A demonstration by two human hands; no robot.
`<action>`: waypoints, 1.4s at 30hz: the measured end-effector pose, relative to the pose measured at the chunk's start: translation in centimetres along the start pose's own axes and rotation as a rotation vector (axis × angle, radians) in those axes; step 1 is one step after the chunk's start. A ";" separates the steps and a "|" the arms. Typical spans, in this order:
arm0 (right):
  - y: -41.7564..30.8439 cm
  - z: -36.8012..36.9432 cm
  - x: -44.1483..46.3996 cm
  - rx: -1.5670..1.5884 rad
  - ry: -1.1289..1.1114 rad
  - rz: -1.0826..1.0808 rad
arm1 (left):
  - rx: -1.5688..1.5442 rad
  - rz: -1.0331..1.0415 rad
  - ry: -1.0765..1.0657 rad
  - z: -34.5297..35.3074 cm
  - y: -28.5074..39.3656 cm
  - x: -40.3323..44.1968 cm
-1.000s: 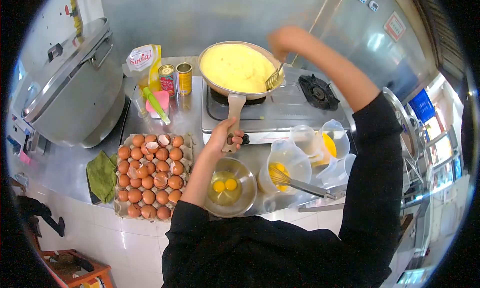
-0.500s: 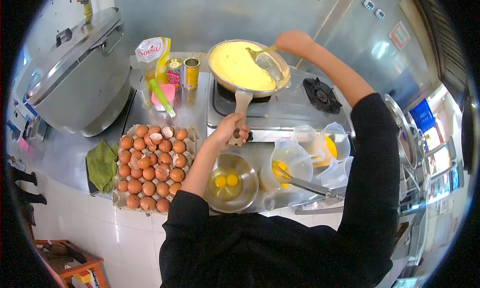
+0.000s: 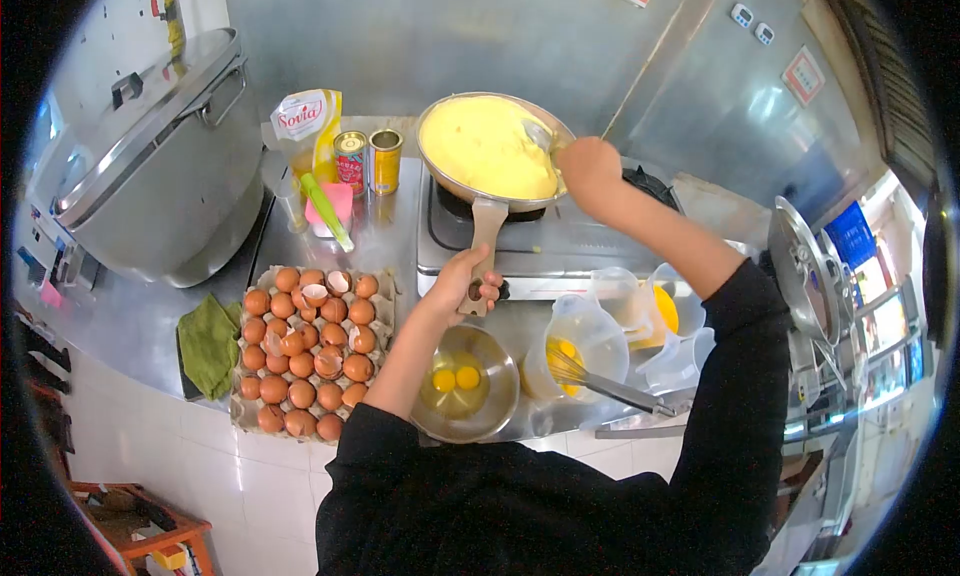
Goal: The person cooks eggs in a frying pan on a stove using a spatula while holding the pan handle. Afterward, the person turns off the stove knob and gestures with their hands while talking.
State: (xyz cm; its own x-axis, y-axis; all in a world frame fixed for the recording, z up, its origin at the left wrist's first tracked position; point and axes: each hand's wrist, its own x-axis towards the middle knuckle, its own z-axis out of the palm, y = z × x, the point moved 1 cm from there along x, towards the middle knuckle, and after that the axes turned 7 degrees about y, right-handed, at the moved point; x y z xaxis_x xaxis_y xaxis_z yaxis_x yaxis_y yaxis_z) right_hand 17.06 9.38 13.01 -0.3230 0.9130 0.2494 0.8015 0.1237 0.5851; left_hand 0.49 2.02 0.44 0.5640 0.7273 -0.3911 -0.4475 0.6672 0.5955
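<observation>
My left hand (image 3: 464, 282) is wrapped round the beige handle of a frying pan (image 3: 487, 228), which rests over the stove's left burner. Thick, pale yellow egg mixture (image 3: 480, 148) fills most of the pan. At the pan's right rim, my right hand (image 3: 590, 176) is closed on a metal spoon (image 3: 538, 133), its head in the mixture; most of its handle is hidden by the hand. Below my left hand stands a steel bowl (image 3: 497, 401) with two yolks and egg white. A clear jug (image 3: 605, 341) holding yolk and a whisk (image 3: 610, 388) is to its right.
An egg tray (image 3: 240, 411) with eggs and broken shells lies left, beside a green cloth (image 3: 208, 348). Behind are two cans (image 3: 384, 162), a Sovia pouch (image 3: 308, 126) and a green-handled brush (image 3: 325, 211). A large steel pot (image 3: 170, 176) stands far left. More jugs (image 3: 672, 301) sit right.
My right hand has moved down and right, drawing the spoon toward the pan's right side. The mixture now covers the bare patch there. My left hand keeps its hold on the handle.
</observation>
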 end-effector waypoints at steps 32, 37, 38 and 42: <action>18.3 2.8 2.7 0.438 -0.166 -0.451 | 0.027 -0.030 0.069 0.6 0.7 -0.5; 18.3 3.2 -0.8 0.754 -0.395 -0.368 | 0.055 -0.035 0.057 0.6 0.8 -0.5; 17.1 2.9 -1.5 0.813 -0.375 -0.383 | 0.068 -0.044 0.047 0.4 0.8 -0.4; 11.9 3.5 -1.5 0.882 -0.384 -0.399 | 0.109 -0.054 0.045 0.4 0.9 -0.5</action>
State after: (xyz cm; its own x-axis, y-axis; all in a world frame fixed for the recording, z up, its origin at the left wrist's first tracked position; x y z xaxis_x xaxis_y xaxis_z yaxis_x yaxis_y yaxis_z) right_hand 28.87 10.88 16.89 -0.5870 0.7867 -0.1910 0.8052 0.5427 -0.2392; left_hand 0.07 2.20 1.50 0.5528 0.6985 -0.4544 -0.3373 0.6862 0.6446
